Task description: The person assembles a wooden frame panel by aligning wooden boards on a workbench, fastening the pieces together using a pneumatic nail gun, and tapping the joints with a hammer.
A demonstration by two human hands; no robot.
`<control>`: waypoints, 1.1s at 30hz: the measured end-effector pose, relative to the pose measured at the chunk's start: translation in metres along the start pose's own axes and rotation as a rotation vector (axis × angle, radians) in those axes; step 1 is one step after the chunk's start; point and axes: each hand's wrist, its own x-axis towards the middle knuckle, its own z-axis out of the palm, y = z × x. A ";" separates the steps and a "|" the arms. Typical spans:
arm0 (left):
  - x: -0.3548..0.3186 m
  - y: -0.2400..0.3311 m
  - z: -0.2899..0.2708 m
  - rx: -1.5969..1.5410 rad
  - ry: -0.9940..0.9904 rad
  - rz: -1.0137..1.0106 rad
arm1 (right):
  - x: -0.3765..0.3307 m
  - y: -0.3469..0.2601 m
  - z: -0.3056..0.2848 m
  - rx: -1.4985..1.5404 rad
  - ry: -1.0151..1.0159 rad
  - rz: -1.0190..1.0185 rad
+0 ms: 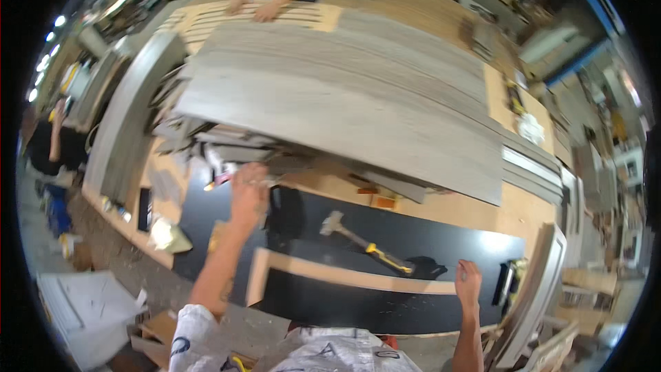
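Fingers, left hand: curled at the near edge of the large grey wood-grain panel (344, 107), apparently closed on a small pale object (265, 180) too blurred to identify; the left hand (248, 196) sits left of frame centre.
Fingers, right hand: extended and loosely spread, holding nothing; the right hand (468, 282) rests flat on the black work surface (441, 241) at lower right.
Panel position: the grey panel fills the upper centre of the frame, its near edge just above and touching the left fingertips, well apart from the right hand.
Mallet: a grey-headed mallet with a yellow and black handle (361, 240) lies on the black surface between the two hands, touching neither; head toward the left hand, grip toward the right.
Strip: a pale wooden batten (344, 277) runs across the black surface below the mallet, ending just left of the right hand.
Offcuts: grey plank offcuts (234, 141) are stacked under the panel's left corner, just above the left hand.
Co-worker: another person's hands (265, 10) press on the far end of the slatted wooden layer at the top of the frame.
Bystander: a person in dark clothing (51, 145) stands at the left edge.
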 end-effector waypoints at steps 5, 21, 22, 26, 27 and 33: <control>0.022 -0.058 0.043 0.146 -0.371 0.135 | 0.076 0.041 0.029 -0.044 -0.068 0.034; -0.007 0.105 -0.068 0.048 -0.431 -0.311 | 0.342 0.173 0.050 -0.665 -0.131 0.130; -0.043 0.094 -0.071 0.100 -0.347 -0.282 | 0.349 0.164 0.047 -0.653 -0.118 0.123; -0.095 0.099 -0.066 -0.128 -0.408 -0.514 | 0.365 0.160 0.028 -0.601 -0.330 0.126; -0.102 0.103 -0.069 -0.080 -0.432 -0.431 | 0.368 0.160 0.026 -0.621 -0.348 0.107; -0.121 0.126 -0.097 -0.376 -0.427 -0.392 | 0.281 0.158 0.017 -0.754 -0.242 -0.251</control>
